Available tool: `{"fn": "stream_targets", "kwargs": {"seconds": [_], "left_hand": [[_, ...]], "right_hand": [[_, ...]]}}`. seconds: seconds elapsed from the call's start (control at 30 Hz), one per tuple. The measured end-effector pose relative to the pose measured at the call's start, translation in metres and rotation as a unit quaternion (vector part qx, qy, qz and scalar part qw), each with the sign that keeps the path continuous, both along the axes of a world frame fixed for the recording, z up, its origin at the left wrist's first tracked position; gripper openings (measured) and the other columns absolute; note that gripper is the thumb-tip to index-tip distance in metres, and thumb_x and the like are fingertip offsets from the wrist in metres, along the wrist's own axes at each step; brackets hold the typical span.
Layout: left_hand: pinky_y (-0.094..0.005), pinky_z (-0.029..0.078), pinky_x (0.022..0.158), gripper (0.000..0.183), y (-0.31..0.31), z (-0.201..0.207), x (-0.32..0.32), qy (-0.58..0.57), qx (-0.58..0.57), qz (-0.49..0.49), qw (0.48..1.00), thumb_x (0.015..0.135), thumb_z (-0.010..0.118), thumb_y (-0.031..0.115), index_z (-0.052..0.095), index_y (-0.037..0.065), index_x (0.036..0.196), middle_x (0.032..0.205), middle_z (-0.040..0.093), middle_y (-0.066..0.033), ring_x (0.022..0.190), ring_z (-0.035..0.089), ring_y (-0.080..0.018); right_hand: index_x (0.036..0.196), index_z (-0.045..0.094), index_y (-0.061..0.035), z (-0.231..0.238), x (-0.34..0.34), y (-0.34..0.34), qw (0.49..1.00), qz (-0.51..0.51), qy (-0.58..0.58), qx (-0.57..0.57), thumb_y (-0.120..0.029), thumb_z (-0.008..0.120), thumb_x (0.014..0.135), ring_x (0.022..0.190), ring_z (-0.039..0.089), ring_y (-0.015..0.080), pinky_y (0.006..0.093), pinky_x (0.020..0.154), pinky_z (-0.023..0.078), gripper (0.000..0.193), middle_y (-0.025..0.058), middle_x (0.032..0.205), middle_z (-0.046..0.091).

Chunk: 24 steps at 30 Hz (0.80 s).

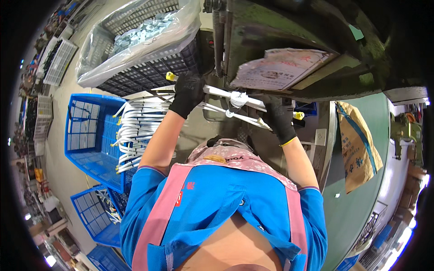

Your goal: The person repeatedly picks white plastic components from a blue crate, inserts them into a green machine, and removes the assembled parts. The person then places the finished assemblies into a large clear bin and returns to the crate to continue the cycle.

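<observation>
In front of my waist I hold a white tube assembly (238, 99) with a round white joint at its middle and yellow end caps. My left hand (187, 92), in a black glove, is closed around its left part, beside one yellow cap (170, 76). On the other side my right hand (279, 118), also black-gloved, grips the right part, near another yellow cap (299, 115). A second thinner white bar (229, 113) runs below, between both hands. My fingers cover where the tubes pass through them.
Left of me, a blue crate (83, 147) holds stacked white tubes (142, 126). Behind it stands a plastic-lined black crate (149, 72) of pale metal parts (143, 32). A dark green machine (289, 27) looms ahead. A brown paper sack (357, 149) lies on the green table (384, 122) at right.
</observation>
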<state>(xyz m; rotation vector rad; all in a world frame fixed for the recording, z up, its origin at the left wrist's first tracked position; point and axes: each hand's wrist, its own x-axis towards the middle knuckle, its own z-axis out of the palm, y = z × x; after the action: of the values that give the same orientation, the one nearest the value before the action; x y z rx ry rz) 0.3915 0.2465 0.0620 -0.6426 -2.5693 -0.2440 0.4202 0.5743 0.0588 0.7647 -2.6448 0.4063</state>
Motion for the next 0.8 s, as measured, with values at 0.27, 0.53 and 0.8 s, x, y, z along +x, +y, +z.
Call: {"fn": "stream_targets", "kwargs": {"seconds": [0.27,0.53,0.8], "left_hand": [[-0.046,0.042,0.069,0.022,0.0,-0.001,-0.01,-0.005,0.022,-0.061,0.998,0.065,0.07,0.016,0.066,0.009,0.086,0.076,0.061,-0.0115,0.076,0.058,-0.0333],[-0.0457,0.039,0.071,0.008,0.005,0.002,-0.011,-0.067,-0.019,-0.011,0.998,0.069,0.065,0.02,0.063,0.013,0.074,0.071,0.06,-0.009,0.075,0.058,-0.0307],[-0.0471,0.042,0.074,0.018,0.005,0.006,-0.006,-0.087,-0.003,-0.004,0.996,0.066,0.064,0.014,0.067,0.012,0.083,0.075,0.062,-0.0112,0.081,0.059,-0.033]], "right_hand": [[0.105,0.066,-0.0188,0.008,0.014,-0.004,0.997,-0.069,-0.015,-0.001,-0.022,0.074,0.063,0.078,0.063,0.0293,0.0386,0.069,0.05,0.043,0.0072,0.083,0.066],[0.096,0.062,-0.0226,0.017,0.011,-0.011,0.995,-0.093,-0.029,0.035,-0.035,0.074,0.067,0.078,0.065,0.0231,0.0383,0.056,0.05,0.033,-0.0004,0.086,0.064],[0.085,0.06,-0.018,0.033,0.013,-0.017,0.989,-0.109,-0.061,0.084,-0.03,0.074,0.066,0.081,0.064,0.0244,0.0393,0.059,0.051,0.027,0.0017,0.081,0.063]]}}
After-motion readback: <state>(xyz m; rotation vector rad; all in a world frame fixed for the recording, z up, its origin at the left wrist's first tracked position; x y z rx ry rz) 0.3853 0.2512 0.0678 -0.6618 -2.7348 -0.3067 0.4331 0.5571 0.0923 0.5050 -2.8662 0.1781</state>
